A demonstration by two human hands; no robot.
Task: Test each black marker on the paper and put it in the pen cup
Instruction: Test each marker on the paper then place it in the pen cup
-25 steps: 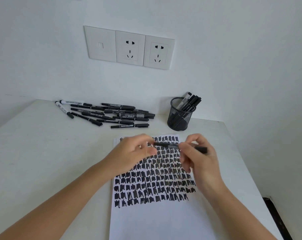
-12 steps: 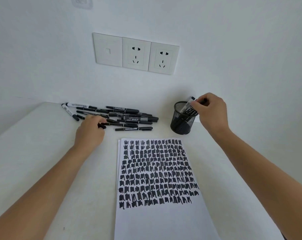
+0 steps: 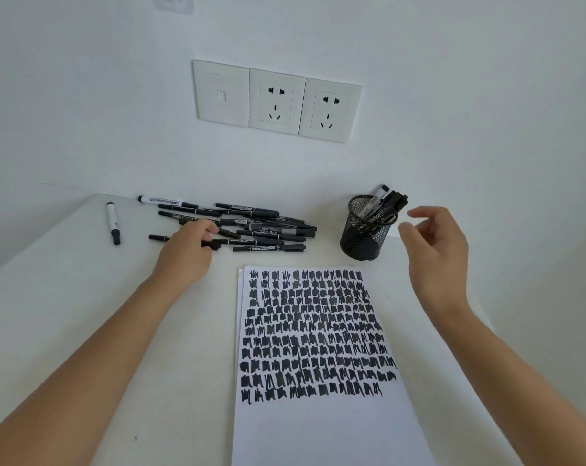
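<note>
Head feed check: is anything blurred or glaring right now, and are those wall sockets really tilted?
Head view: the light is soft and even, with no glare and only faint shadows. The right hand is motion-smeared at its fingertips. The left hand, curled over a marker, is sharp, as are the paper and the pen cup. The sockets' slant looks like wide-angle distortion.
</note>
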